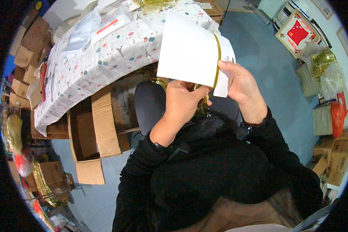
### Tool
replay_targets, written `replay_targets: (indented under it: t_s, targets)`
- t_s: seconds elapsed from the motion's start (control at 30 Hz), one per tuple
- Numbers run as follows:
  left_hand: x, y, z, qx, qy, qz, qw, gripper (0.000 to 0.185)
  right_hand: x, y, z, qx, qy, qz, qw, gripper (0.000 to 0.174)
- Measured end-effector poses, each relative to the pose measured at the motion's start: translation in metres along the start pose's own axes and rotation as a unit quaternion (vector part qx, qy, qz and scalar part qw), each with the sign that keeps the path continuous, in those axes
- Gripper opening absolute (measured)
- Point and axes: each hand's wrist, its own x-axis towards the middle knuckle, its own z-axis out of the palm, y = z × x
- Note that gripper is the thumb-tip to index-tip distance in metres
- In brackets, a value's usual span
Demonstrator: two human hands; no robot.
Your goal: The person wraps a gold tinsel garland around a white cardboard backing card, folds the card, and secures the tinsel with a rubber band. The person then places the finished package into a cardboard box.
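Between my hands, above my lap, is a white card or board [188,53] with a narrower white flap at its right side. A strip of gold tinsel [218,58] runs down it near that side. My right hand [240,81] grips the right edge, its thumb lying by the gold strip. At the lower edge, my left hand [185,97] pinches the loose end of the gold tinsel [205,100] between bent fingers. Some of those fingers are hidden under the card.
A table with a patterned white cloth [110,58] stands ahead, bearing clear plastic bags [84,32] and gold tinsel [155,5]. An open cardboard box [84,136] sits below. Cartons [335,156] and bagged tinsel [324,63] line the right wall. A red-handled brush [43,81] hangs left.
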Motion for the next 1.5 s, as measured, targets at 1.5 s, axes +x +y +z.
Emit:
replay_targets:
  t_s: [1.5]
  targets:
    - [0.002, 0.014, -0.043, 0.024, -0.182, 0.300, 0.936, 0.043, -0.043, -0.032, 0.016, -0.613, -0.232, -0.350, 0.669, 0.015]
